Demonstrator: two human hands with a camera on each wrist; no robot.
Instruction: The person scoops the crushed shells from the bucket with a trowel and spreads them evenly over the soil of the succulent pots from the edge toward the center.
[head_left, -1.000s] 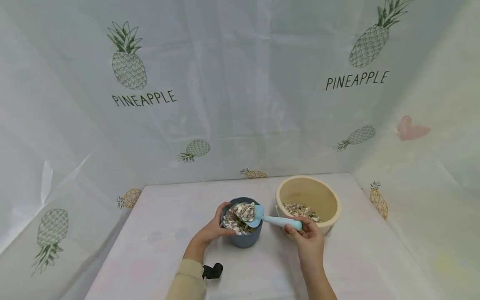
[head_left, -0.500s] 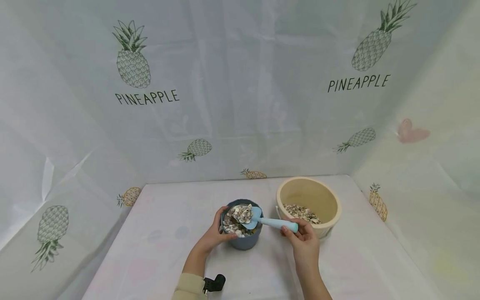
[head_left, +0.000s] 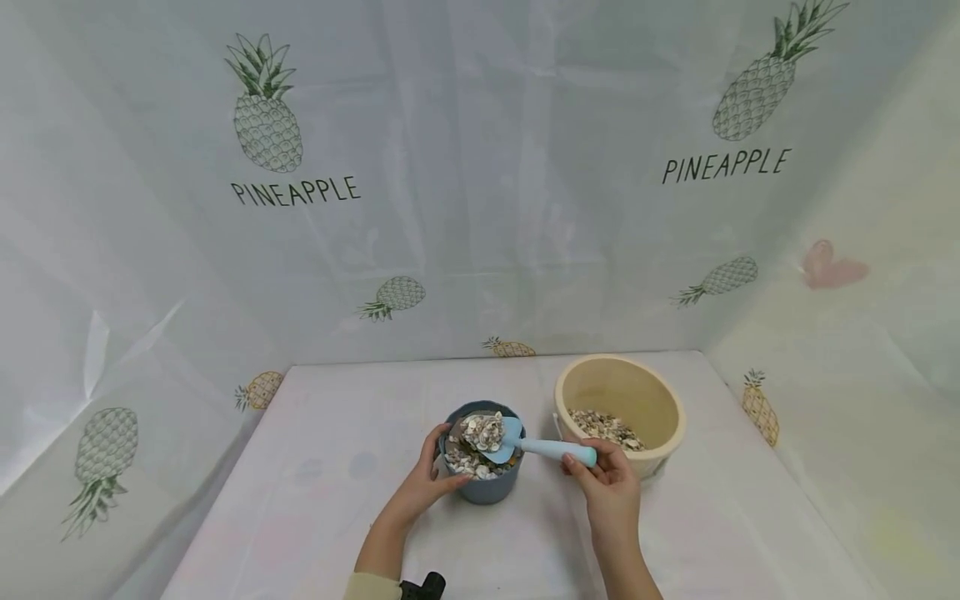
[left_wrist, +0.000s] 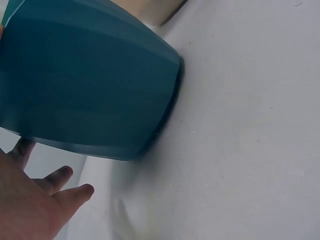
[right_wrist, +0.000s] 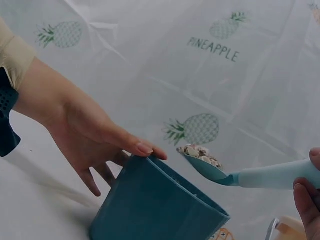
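Note:
My left hand (head_left: pixel 416 487) holds a blue-grey pot (head_left: pixel 487 492) at its rim, thumb on the near side and other fingers around the left. In the left wrist view, the pot's wall (left_wrist: pixel 90 85) looks teal and some fingers stand off it. Pale, pebble-like bits lie inside the pot. My right hand (head_left: pixel 615 492) grips the end of a small light-blue shovel (head_left: pixel 551 448) between thumb and fingers. The shovel's blade (right_wrist: pixel 207 169) carries a heap of the same bits (head_left: pixel 482 432). It hangs over the pot, level and above the rim in the right wrist view.
A cream bucket (head_left: pixel 622 392) with more pale bits (head_left: pixel 609 427) at its bottom stands right of the pot, behind my right hand. A pale cloth covers the table (head_left: pixel 337 417). Pineapple-printed sheets (head_left: pixel 480 208) hang at the back and sides.
The shovel with its heap has shifted slightly left over the pot, and my right hand with it. My left hand stays at the pot's rim; the view has shifted slightly.

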